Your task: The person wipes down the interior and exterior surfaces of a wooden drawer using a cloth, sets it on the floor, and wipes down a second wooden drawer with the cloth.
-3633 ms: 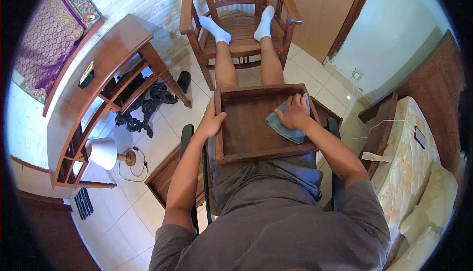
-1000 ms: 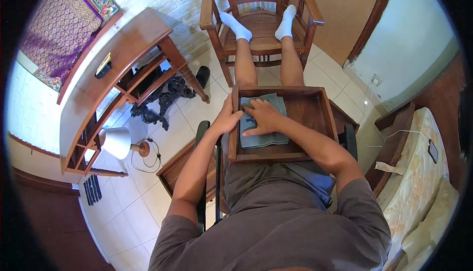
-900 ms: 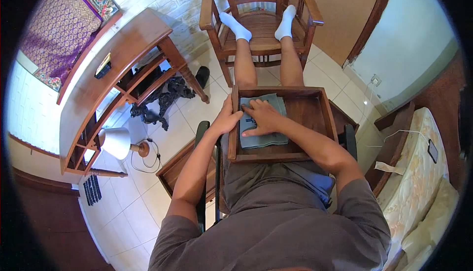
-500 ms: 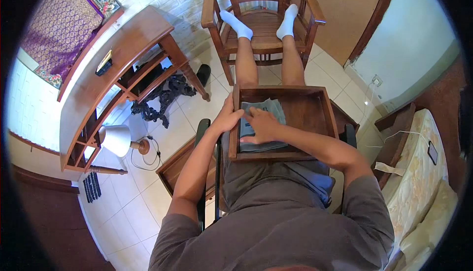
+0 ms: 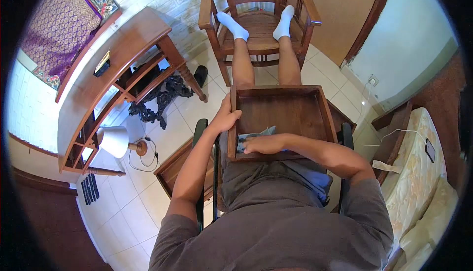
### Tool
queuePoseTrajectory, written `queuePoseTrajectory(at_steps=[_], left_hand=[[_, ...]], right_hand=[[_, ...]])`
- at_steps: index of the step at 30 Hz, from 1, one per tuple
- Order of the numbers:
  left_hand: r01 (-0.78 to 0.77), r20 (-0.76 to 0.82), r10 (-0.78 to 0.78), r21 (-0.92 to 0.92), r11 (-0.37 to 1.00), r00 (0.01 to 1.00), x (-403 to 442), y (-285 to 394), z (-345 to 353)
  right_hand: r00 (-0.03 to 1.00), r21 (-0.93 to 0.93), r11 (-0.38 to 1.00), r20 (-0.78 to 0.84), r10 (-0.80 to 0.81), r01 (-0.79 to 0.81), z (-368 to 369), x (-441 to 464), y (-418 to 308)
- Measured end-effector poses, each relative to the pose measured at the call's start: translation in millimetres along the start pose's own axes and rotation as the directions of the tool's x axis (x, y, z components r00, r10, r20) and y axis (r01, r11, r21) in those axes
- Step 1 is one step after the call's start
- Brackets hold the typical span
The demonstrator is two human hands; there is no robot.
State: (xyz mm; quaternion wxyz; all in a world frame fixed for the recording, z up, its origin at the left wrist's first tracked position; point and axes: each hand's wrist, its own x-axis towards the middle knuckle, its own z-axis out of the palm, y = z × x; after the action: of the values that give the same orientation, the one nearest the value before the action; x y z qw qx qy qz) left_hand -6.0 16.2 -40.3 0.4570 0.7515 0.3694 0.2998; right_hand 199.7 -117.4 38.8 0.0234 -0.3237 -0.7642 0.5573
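Drawer (image 5: 288, 109) lap-supported; left hand (image 5: 225, 118) clamped on its left side, likely steadying. Right hand (image 5: 266, 144) over cloth (image 5: 267, 131), near-left corner, apparently pressing; grip unclear.

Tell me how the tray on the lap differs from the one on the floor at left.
The lap tray is held by the left hand; neither hand touches the floor tray. The lap tray has a cloth under the right hand; no cloth shows in the floor tray's visible part. Both are brown with raised sides.
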Motion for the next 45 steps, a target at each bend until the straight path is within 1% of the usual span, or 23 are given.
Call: queuePoseTrajectory(at_steps=[2, 5, 7, 9, 11, 12, 14, 15, 17, 19, 20, 21, 23, 24, 27, 30, 32, 35, 36, 39, 41, 43, 45], left_hand=[[0.013, -0.011, -0.014, -0.019, 1.0, 1.0, 0, -3, 3], [0.034, -0.004, -0.034, -0.066, 0.997, 0.999, 0, 9, 0], [0.028, -0.016, -0.03, -0.094, 0.995, 0.999, 1, 9, -1], [0.016, -0.02, -0.018, -0.111, 0.994, 1.0, 1, 9, 4], [-0.001, -0.017, -0.001, -0.111, 0.994, 1.0, 2, 22, 2], [0.008, -0.013, -0.009, -0.072, 0.997, 1.0, 2, 24, 1], [0.028, 0.0, -0.028, 0.01, 1.0, 1.0, 1, 30, -1], [0.032, -0.019, -0.032, -0.026, 0.999, 0.999, 0, 33, -2], [0.034, -0.05, -0.039, -0.098, 0.995, 0.998, -2, 39, -2], [0.066, -0.002, -0.067, -0.092, 0.994, 0.998, 0, 31, -2], [0.083, 0.025, -0.081, -0.088, 0.993, 0.996, 0, 28, -3], [0.06, 0.035, -0.058, -0.072, 0.996, 0.998, 0, 29, -5], [0.014, 0.051, -0.012, -0.046, 0.999, 0.999, -1, 31, -6], [0.02, 0.032, -0.017, -0.086, 0.996, 0.999, -4, 29, -6], [0.005, 0.04, 0.0, -0.118, 0.993, 0.999, -4, 18, -4], [-0.006, 0.07, 0.013, -0.091, 0.996, 0.997, -3, 16, -3], [-0.001, 0.046, 0.004, -0.059, 0.998, 0.999, -2, 10, -2], [0.023, 0.051, -0.02, -0.073, 0.997, 0.998, -3, 15, -1], [0.034, 0.053, -0.03, -0.075, 0.997, 0.998, -2, 13, 1], [0.029, 0.021, -0.027, -0.097, 0.995, 0.999, -1, 4, 3], [-0.004, -0.027, 0.0, -0.138, 0.99, 1.0, -4, 10, 3], [0.013, -0.014, -0.015, -0.129, 0.992, 1.0, -4, 9, 2], [0.013, -0.007, -0.014, -0.109, 0.994, 1.0, -3, 6, 1]], right_hand=[[0.996, 0.025, 0.998, -0.062, 0.059, -0.057, -3, -21, -10], [0.995, -0.048, 0.995, -0.031, 0.09, -0.091, -19, -41, 20], [0.979, -0.215, 0.958, -0.116, 0.169, -0.191, -36, -60, 47], [0.934, -0.38, 0.892, -0.338, 0.113, -0.245, -56, -91, 78], [0.873, -0.321, 0.851, -0.402, 0.275, -0.416, -80, -106, 81], [0.833, -0.292, 0.818, -0.429, 0.351, -0.495, -88, -108, 77], [0.866, -0.354, 0.816, -0.387, 0.318, -0.458, -84, -92, 72], [0.879, -0.38, 0.814, -0.367, 0.304, -0.44, -79, -82, 69], [0.907, -0.494, 0.815, -0.413, 0.087, -0.303, -49, -57, 79], [0.921, -0.457, 0.833, -0.361, 0.146, -0.312, -26, -25, 55], [0.919, -0.507, 0.804, -0.378, 0.115, -0.31, -6, -10, 47], [0.916, -0.555, 0.772, -0.393, 0.084, -0.31, 7, 3, 41], [0.955, -0.519, 0.819, -0.275, 0.11, -0.244, 2, 18, 24], [0.97, -0.495, 0.844, -0.211, 0.117, -0.209, 0, 18, 18], [0.939, -0.536, 0.785, -0.304, 0.164, -0.311, -31, -11, 25], [0.839, -0.493, 0.72, -0.491, 0.234, -0.489, -60, -54, 75], [0.778, -0.484, 0.646, -0.554, 0.297, -0.591, -72, -89, 77], [0.568, -0.386, 0.431, -0.679, 0.465, -0.816, -70, -116, 81], [0.557, -0.472, 0.348, -0.804, 0.207, -0.81, -54, -115, 113], [0.404, -0.38, 0.158, -0.749, 0.526, -0.911, -47, -102, 90], [0.387, -0.399, 0.128, -0.682, 0.621, -0.908, -42, -99, 80], [0.393, -0.41, 0.161, -0.582, 0.711, -0.898, -35, -102, 58], [0.43, -0.46, 0.157, -0.582, 0.69, -0.874, -19, -104, 45]])
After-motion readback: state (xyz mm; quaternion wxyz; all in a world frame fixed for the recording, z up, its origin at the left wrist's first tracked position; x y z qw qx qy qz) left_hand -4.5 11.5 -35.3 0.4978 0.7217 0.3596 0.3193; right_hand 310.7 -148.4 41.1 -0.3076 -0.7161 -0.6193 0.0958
